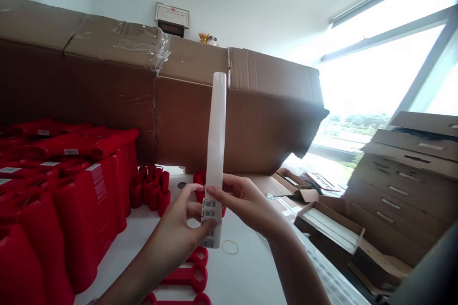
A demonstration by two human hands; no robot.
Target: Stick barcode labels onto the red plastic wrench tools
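Left grip (175,233) clenches a translucent white plastic tube (216,138) low down at its barcode labels (209,214), and right grip (246,205) pinches it just above. Held upright over the tabletop (250,276), the tube stands beside red plastic stacks (89,219), above a rubber band (229,247).

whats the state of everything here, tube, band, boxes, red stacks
left hand, closed around the lower part of the tube
right hand, fingers against the tube
white plastic tube, upright, barcode labels near its lower end
rubber band, lying loose on the table
large cardboard box, closed, seam taped
nearer cardboard box, open
red stacks, standing, barcode labels on them
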